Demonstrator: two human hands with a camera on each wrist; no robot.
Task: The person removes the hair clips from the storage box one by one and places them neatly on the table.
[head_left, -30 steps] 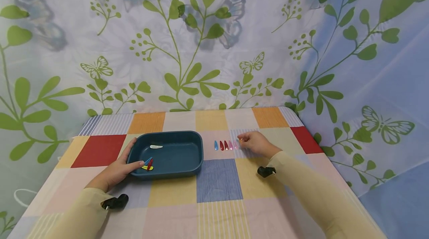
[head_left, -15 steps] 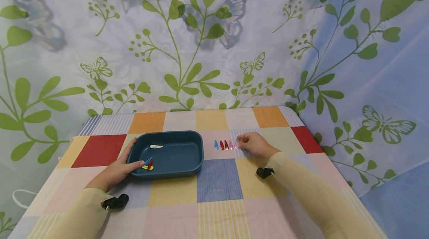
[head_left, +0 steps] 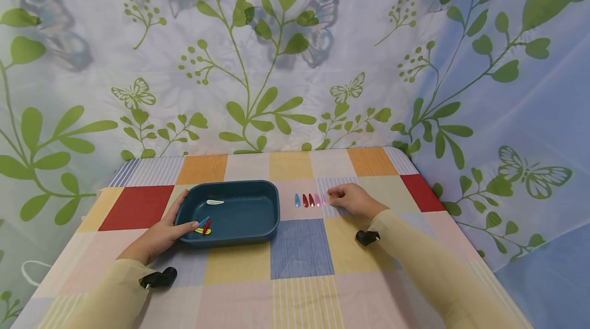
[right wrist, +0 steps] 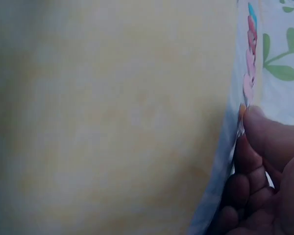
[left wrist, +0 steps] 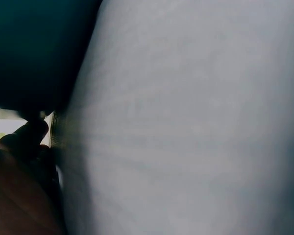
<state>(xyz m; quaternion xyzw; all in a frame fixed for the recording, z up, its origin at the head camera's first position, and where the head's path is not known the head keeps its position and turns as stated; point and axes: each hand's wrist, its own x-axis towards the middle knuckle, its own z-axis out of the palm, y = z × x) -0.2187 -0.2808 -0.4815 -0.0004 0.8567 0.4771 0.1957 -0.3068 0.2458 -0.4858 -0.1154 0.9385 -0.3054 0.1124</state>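
My left hand (head_left: pixel 159 234) holds the left end of a dark teal tray (head_left: pixel 239 239), its thumb over the near rim and fingers along the outer side. Inside lie a white snap hair clip (head_left: pixel 214 202) and a small pile of blue, red and yellow clips (head_left: pixel 203 231). To the tray's right, a row of clips lies on the cloth: blue (head_left: pixel 297 200), two red (head_left: pixel 305 201), two pink (head_left: pixel 318 200). At the row's right end my right hand (head_left: pixel 352 200) pinches an orange hair clip (right wrist: pixel 242 109) between thumb and fingers, mostly covering it.
A patchwork tablecloth (head_left: pixel 301 247) covers the table. Behind it hangs a curtain (head_left: pixel 258 62) with green leaves and butterflies, and another stretch of curtain runs along the right side. A white cord (head_left: pixel 32 272) shows at the left edge.
My right hand has shifted very slightly to the right, staying at the end of the clip row. The left hand, tray and other clips look the same.
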